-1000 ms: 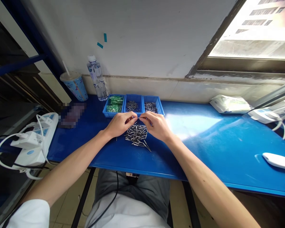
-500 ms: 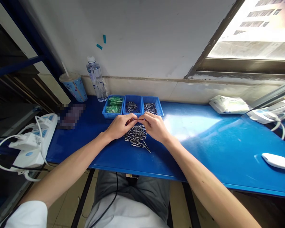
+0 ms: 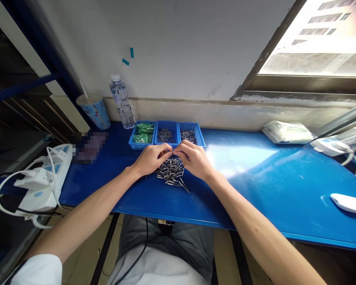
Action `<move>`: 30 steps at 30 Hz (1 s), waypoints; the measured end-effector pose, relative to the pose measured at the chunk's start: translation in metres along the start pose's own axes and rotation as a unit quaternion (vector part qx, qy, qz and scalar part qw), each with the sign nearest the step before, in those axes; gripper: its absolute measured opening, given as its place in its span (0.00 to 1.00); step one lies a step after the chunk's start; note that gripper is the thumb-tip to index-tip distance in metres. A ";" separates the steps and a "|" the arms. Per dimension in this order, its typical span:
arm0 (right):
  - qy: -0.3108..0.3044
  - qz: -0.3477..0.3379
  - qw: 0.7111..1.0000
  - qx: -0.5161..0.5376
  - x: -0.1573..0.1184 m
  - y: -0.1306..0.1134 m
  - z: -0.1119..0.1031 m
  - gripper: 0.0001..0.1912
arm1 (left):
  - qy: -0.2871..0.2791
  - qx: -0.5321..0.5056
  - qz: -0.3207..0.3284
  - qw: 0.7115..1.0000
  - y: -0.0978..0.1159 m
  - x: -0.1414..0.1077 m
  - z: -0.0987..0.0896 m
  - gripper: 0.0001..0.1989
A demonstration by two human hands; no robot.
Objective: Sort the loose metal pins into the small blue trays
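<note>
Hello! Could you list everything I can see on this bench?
Workbench: one, blue, under everything.
Trays: three, blue, side by side at the back.
Green packets: several, green, in the left tray.
Metal pins: many, silvery and dark, in a loose pile and in the other two trays.
Water bottle: one, clear, behind the left tray.
Cup: one, blue patterned, left of the bottle.
Power strip: one, white, at the left end.
Bag: one, white, back right.
Left hand: one, above the pile.
Right hand: one, fingertips meeting the left.
</note>
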State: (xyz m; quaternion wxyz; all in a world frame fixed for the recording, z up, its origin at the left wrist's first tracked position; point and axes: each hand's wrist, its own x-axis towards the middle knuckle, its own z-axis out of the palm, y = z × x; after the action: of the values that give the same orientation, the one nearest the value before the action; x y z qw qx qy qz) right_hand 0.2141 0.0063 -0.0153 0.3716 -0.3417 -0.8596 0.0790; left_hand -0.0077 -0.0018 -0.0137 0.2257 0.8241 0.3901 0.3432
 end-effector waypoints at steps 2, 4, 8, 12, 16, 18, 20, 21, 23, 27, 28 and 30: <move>0.001 -0.001 1.000 -0.002 0.000 0.000 0.000 0.13 | 0.003 -0.001 0.005 1.000 0.001 0.000 -0.001 0.12; -0.004 0.005 1.000 -0.007 0.000 0.000 -0.001 0.14 | 0.006 -0.005 0.011 1.000 0.002 0.001 -0.001 0.12; -0.004 0.015 1.000 -0.010 0.000 0.000 -0.001 0.16 | 0.012 -0.005 0.010 1.000 0.003 0.000 -0.002 0.13; 0.003 0.008 1.000 0.001 0.000 0.000 0.001 0.14 | 0.017 -0.003 0.002 1.000 0.001 0.000 -0.001 0.12; 0.004 0.005 1.000 -0.004 0.000 0.001 0.000 0.13 | 0.019 0.000 -0.006 1.000 0.002 0.000 -0.001 0.12; 0.004 0.000 1.000 -0.017 0.001 0.002 -0.004 0.14 | 0.026 0.002 -0.008 1.000 0.003 0.001 -0.001 0.12; 0.004 -0.011 0.999 -0.032 0.002 0.003 -0.010 0.14 | 0.038 0.004 -0.007 0.999 0.005 0.002 -0.002 0.13; 0.004 -0.017 0.999 -0.038 0.003 0.004 -0.013 0.15 | 0.044 0.003 -0.005 0.999 0.006 0.002 -0.003 0.13; 0.005 -0.026 0.999 -0.047 0.003 0.006 -0.018 0.15 | 0.055 -0.001 0.002 0.998 0.006 0.002 -0.004 0.13; 0.046 -0.013 0.997 -0.059 0.003 0.012 -0.024 0.16 | 0.057 0.014 -0.005 0.998 0.003 0.001 -0.008 0.13; 0.073 0.000 0.995 -0.064 0.002 0.014 -0.024 0.16 | 0.050 0.027 -0.013 0.998 0.002 0.001 -0.008 0.14; 0.134 0.036 0.987 -0.086 0.002 0.019 -0.023 0.15 | 0.027 0.057 -0.030 0.998 0.000 0.000 -0.009 0.13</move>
State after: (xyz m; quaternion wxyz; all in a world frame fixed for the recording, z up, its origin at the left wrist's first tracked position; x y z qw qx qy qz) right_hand 0.2385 0.0192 -0.0051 0.4497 -0.4103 -0.7929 -0.0283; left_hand -0.0144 -0.0005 -0.0080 0.1778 0.8140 0.4392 0.3360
